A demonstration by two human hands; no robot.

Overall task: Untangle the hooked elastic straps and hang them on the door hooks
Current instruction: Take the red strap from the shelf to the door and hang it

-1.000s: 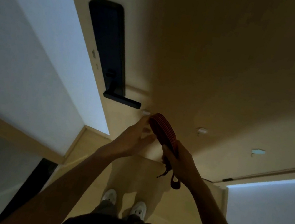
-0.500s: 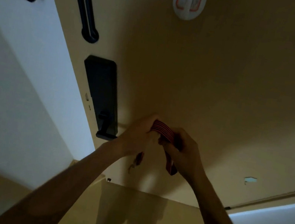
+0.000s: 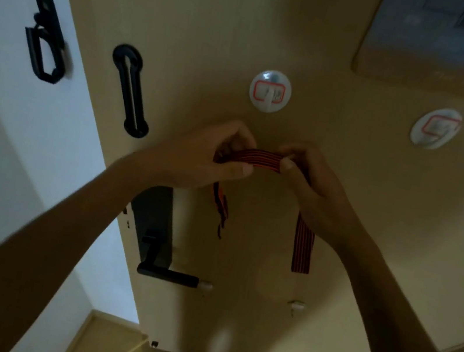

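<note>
Pinching the seemingly soft, light strap (image 3: 264, 161) mid-length with left hand (image 3: 205, 160) and right hand (image 3: 316, 185), leaving limp ends below the grip.

Red/black striped elastic strap (image 3: 261, 159): midsection arched flat, both ends hanging loose, not on any hook. Two round white stick-on hooks on door: left hook (image 3: 270, 91) just above strap, right hook (image 3: 435, 127) well apart.
</note>
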